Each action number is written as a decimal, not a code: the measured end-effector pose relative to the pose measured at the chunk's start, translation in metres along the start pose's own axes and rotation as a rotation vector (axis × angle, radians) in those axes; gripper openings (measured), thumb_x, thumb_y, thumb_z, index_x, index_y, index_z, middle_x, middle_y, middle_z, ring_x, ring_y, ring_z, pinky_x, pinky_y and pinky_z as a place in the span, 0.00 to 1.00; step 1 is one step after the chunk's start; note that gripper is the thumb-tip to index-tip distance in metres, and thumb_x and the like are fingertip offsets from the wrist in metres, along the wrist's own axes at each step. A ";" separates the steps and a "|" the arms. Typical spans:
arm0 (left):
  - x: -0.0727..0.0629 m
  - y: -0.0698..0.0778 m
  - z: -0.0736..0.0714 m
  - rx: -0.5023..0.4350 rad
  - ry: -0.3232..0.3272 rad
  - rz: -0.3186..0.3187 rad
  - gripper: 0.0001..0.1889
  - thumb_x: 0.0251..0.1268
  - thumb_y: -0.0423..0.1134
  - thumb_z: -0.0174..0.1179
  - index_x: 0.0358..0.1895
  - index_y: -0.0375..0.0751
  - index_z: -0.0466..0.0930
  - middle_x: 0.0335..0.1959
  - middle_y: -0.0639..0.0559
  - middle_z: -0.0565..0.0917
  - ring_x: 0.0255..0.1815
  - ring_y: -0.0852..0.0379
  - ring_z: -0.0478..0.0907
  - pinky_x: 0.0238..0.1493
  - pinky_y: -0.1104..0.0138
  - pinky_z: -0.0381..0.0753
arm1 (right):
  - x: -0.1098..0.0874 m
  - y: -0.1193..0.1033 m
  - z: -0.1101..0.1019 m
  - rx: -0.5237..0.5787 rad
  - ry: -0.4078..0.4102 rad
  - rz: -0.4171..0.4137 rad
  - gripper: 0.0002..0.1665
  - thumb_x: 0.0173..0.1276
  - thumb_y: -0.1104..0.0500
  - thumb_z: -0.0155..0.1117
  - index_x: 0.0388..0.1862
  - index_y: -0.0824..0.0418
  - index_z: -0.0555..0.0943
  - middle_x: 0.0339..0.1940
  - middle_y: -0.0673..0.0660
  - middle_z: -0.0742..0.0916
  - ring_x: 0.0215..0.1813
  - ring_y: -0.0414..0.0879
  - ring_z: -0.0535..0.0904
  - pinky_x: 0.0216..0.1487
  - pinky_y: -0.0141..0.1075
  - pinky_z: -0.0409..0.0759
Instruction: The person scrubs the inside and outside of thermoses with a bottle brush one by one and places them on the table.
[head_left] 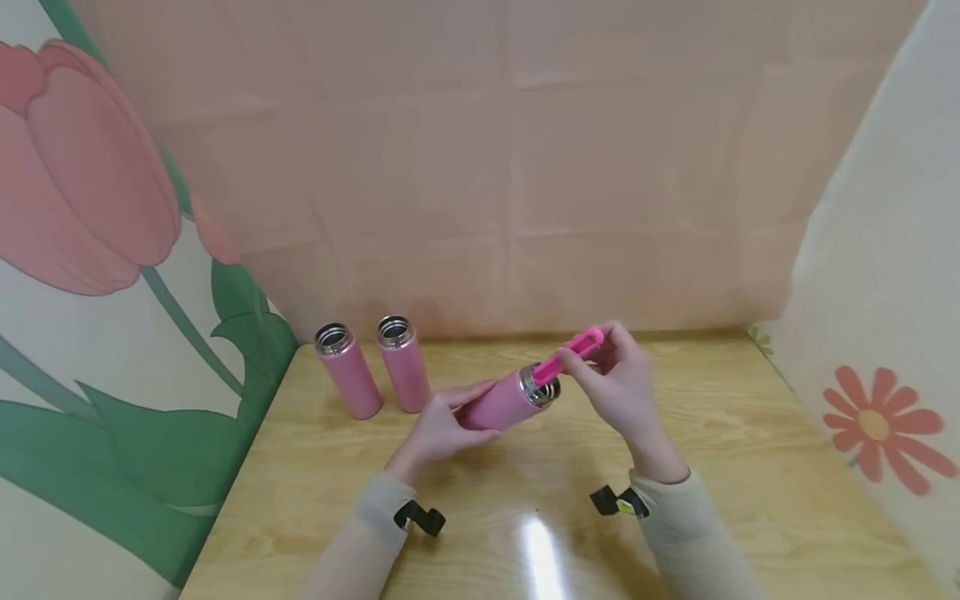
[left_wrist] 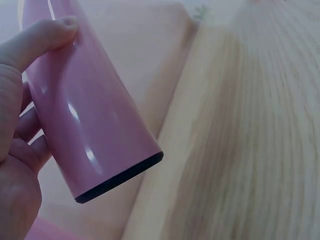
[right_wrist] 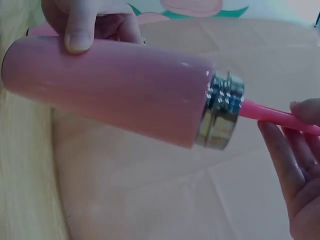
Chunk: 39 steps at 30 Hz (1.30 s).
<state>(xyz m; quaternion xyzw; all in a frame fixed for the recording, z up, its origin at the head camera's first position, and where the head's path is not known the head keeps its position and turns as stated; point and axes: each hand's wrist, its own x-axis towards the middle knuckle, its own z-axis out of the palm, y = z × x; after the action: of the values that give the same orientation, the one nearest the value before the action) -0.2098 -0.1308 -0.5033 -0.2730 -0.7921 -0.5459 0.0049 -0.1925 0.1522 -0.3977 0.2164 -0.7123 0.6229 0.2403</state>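
Note:
My left hand (head_left: pixel 442 427) grips a pink metal bottle (head_left: pixel 501 403) around its body, thumb across one side. The bottle is tilted above the table, its open silver-threaded mouth toward my right hand. In the left wrist view its black base (left_wrist: pixel 120 178) shows. My right hand (head_left: pixel 617 385) pinches a bright pink handle (head_left: pixel 572 353) with a slotted, looped end. The handle runs into the bottle's mouth, and its far end is hidden inside. In the right wrist view the handle (right_wrist: pixel 270 115) lies between thumb and fingers.
Two more pink bottles, one at left (head_left: pixel 351 377) and one nearer my left hand (head_left: pixel 407 367), stand uncapped on the wooden table (head_left: pixel 480 517). A pinkish cloth backdrop (head_left: pixel 480 167) rises at the table's far edge. Flower-printed panels flank both sides.

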 end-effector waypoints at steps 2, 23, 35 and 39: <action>-0.003 -0.002 -0.001 -0.008 0.016 -0.023 0.39 0.59 0.44 0.83 0.75 0.57 0.79 0.71 0.60 0.81 0.70 0.51 0.79 0.70 0.47 0.78 | -0.001 0.002 -0.003 0.037 -0.069 0.027 0.11 0.69 0.74 0.73 0.45 0.71 0.80 0.38 0.59 0.90 0.34 0.45 0.88 0.35 0.35 0.90; -0.013 -0.014 -0.010 -0.092 -0.112 -0.088 0.42 0.60 0.49 0.82 0.78 0.60 0.75 0.72 0.63 0.80 0.68 0.51 0.80 0.68 0.46 0.79 | 0.012 -0.021 -0.041 0.331 0.192 -0.040 0.10 0.78 0.74 0.61 0.47 0.85 0.76 0.39 0.60 0.91 0.40 0.47 0.91 0.44 0.38 0.91; -0.012 -0.013 -0.014 -0.066 -0.101 -0.042 0.40 0.60 0.45 0.82 0.77 0.59 0.77 0.71 0.59 0.82 0.67 0.52 0.81 0.68 0.47 0.80 | 0.017 -0.028 -0.049 0.415 0.297 -0.117 0.08 0.77 0.75 0.62 0.45 0.84 0.78 0.37 0.64 0.90 0.37 0.49 0.91 0.41 0.38 0.91; -0.012 -0.012 -0.014 -0.066 -0.098 -0.043 0.40 0.60 0.45 0.82 0.76 0.62 0.77 0.71 0.61 0.81 0.68 0.53 0.80 0.68 0.48 0.79 | 0.017 -0.030 -0.050 0.383 0.322 -0.128 0.09 0.77 0.73 0.62 0.45 0.84 0.78 0.37 0.64 0.90 0.37 0.49 0.90 0.42 0.37 0.91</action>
<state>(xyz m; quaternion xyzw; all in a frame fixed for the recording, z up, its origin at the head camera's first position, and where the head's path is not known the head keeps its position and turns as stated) -0.2091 -0.1512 -0.5120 -0.2824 -0.7785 -0.5579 -0.0546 -0.1839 0.1982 -0.3584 0.2007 -0.5189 0.7563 0.3442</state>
